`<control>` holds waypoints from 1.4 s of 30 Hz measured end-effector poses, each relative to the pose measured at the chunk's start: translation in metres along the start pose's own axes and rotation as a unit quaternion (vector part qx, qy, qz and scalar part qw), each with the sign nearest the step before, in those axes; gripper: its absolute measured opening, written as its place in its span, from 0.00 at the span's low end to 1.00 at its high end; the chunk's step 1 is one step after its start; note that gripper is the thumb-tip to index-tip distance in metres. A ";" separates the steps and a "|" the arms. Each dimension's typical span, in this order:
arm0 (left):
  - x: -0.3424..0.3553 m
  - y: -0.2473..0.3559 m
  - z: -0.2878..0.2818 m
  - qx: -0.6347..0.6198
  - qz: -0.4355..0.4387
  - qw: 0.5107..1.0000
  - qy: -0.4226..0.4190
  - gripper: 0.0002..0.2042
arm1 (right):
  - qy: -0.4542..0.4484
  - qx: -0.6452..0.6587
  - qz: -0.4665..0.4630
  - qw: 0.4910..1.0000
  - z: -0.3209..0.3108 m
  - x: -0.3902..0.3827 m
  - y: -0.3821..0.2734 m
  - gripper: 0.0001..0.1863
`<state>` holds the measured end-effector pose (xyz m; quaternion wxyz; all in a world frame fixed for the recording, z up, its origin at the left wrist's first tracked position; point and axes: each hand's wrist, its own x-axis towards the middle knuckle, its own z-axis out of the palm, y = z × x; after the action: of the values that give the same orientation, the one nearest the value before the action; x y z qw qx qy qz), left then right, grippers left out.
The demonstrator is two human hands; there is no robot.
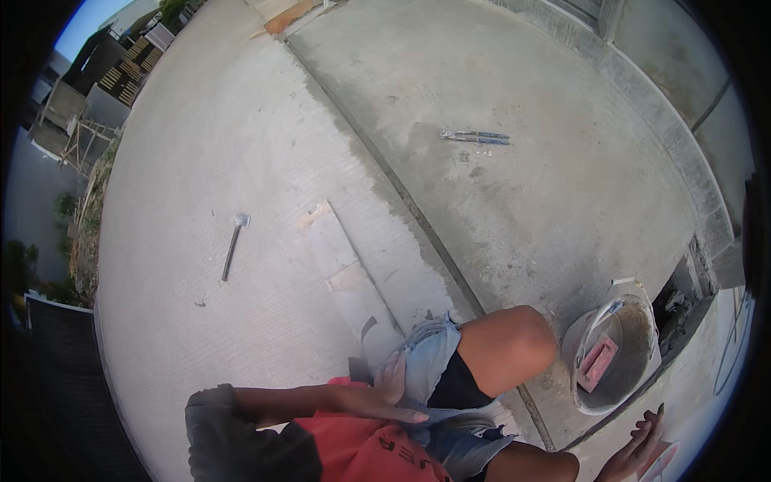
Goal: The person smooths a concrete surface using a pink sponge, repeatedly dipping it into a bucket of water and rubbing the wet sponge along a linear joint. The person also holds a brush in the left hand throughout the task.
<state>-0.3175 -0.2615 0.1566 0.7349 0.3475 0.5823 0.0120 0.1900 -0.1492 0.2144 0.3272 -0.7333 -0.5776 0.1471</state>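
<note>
My left hand (392,399) lies across my lap against the light denim shorts (430,353), its fingers stretched out and holding nothing. At the lower right, my right hand (634,451) is held out with its fingers apart and loosely bent. Behind it shows part of a reddish, pale-rimmed thing (663,461), too cut off to name. Just beyond that hand stands a white, cement-smeared bucket (572,347). Inside the bucket is a pink float (597,361) with a handle. A long, pale board (341,261) lies flat in front of my knees.
A hammer-like tool with a dark handle (231,253) rests on the concrete to the left. Blue-handled pincers (475,137) lie farther off. A narrow groove (393,178) crosses the floor. Beside the bucket, a broken opening (679,301) runs along a low curb.
</note>
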 end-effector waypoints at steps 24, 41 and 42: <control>0.122 -0.055 -0.025 0.104 0.451 0.865 0.193 0.64 | 0.068 0.071 -0.020 0.995 0.181 -0.077 -0.063 0.29; 0.130 -0.051 -0.030 0.053 0.482 0.859 0.166 0.57 | 0.046 0.101 -0.019 0.994 0.190 -0.083 -0.060 0.36; 0.128 -0.052 -0.030 0.050 0.479 0.861 0.167 0.57 | 0.045 0.102 -0.020 0.994 0.191 -0.084 -0.061 0.36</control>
<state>-0.3226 -0.2318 0.0179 0.5122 0.6123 0.4580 0.3911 0.0068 -0.1624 0.0983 0.4292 -0.6902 -0.5585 0.1656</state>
